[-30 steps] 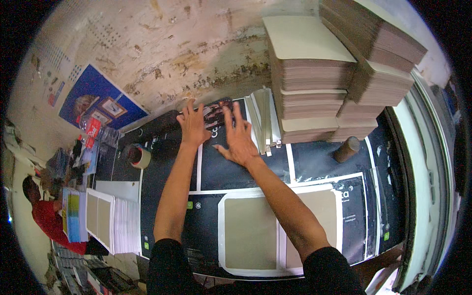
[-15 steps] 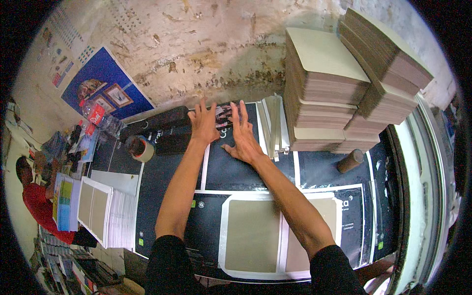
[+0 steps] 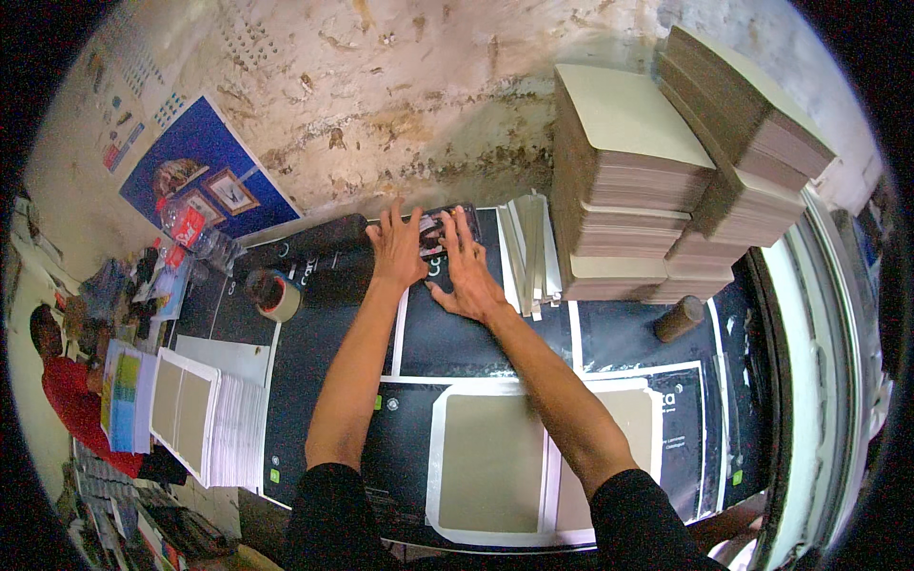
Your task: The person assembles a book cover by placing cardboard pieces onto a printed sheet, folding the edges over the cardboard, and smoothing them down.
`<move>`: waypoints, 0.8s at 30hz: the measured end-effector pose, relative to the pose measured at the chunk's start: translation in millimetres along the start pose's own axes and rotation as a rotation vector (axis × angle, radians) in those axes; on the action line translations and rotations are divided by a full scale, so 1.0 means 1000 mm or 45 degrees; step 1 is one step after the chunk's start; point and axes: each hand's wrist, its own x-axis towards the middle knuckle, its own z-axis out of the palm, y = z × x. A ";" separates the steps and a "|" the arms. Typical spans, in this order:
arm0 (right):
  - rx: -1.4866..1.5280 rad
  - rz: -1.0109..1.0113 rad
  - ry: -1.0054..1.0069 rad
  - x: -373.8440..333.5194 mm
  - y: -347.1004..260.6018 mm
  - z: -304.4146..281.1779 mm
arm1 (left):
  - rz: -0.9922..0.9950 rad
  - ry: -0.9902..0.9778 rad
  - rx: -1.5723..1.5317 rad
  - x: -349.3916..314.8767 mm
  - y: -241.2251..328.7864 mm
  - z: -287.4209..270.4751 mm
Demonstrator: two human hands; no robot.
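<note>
Phone [image 3: 431, 234] at the back of the table [image 3: 457, 347], near the wall [image 3: 428, 124], between left hand [image 3: 395, 252] and right hand [image 3: 469, 285]. Long axis apparently along the back edge, ends partly covered. Just ahead of both palms, about equally near either side. Fingers spread on both hands, not closed around anything visible; firm contact with the phone impossible to tell. Close on the right, strips [image 3: 528, 252], then board stacks [image 3: 633, 176]; leftward, a tape roll [image 3: 284, 303]. Toward the body, black tabletop, then a panelled sheet [image 3: 490, 466].
</note>
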 end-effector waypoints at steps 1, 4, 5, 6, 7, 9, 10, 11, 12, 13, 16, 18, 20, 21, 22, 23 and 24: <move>0.010 -0.024 0.001 0.000 0.001 -0.001 | 0.006 0.006 -0.008 0.000 0.000 0.000; -0.022 -0.018 0.091 -0.005 0.002 -0.006 | 0.023 0.019 -0.020 0.001 0.004 0.000; 0.011 0.002 0.126 -0.007 0.004 -0.010 | 0.032 0.021 -0.018 0.003 0.008 0.000; 0.052 0.022 0.156 -0.008 0.000 -0.014 | 0.032 0.019 -0.012 0.003 0.008 0.001; -0.018 0.004 0.174 -0.013 -0.004 -0.017 | 0.023 0.003 0.030 0.004 0.009 0.002; -0.162 -0.073 0.163 -0.028 -0.012 -0.023 | 0.009 -0.030 0.097 0.010 0.014 0.005; -0.203 -0.060 0.060 -0.038 -0.023 -0.018 | 0.029 0.090 0.145 0.014 -0.003 0.019; -0.157 -0.197 -0.022 -0.046 -0.050 -0.015 | 0.025 0.207 0.230 0.015 -0.044 0.037; -0.120 -0.323 -0.105 -0.057 -0.074 -0.018 | 0.032 0.318 0.303 0.009 -0.068 0.050; -0.162 -0.244 -0.216 -0.084 -0.051 -0.042 | 0.043 -0.011 0.056 0.006 0.006 0.021; -0.066 -0.311 -0.245 -0.130 -0.076 -0.081 | 0.003 -0.009 0.065 -0.001 0.007 -0.005; -0.105 -0.291 -0.174 -0.167 -0.077 -0.113 | 0.007 -0.025 0.077 0.001 0.006 -0.004; -0.061 -0.091 -0.068 -0.205 -0.069 -0.147 | 0.016 -0.007 0.070 0.002 0.007 -0.002; -0.114 -0.001 0.020 -0.222 -0.070 -0.166 | -0.004 0.008 0.105 0.000 0.001 -0.001; -0.185 0.094 0.112 -0.240 -0.068 -0.187 | 0.009 0.025 0.103 0.001 0.000 0.002; -0.238 0.167 0.277 -0.261 -0.061 -0.202 | 0.022 0.044 0.106 0.003 -0.001 0.004; -0.291 0.245 0.443 -0.282 -0.055 -0.216 | 0.039 0.058 0.107 0.004 0.000 0.005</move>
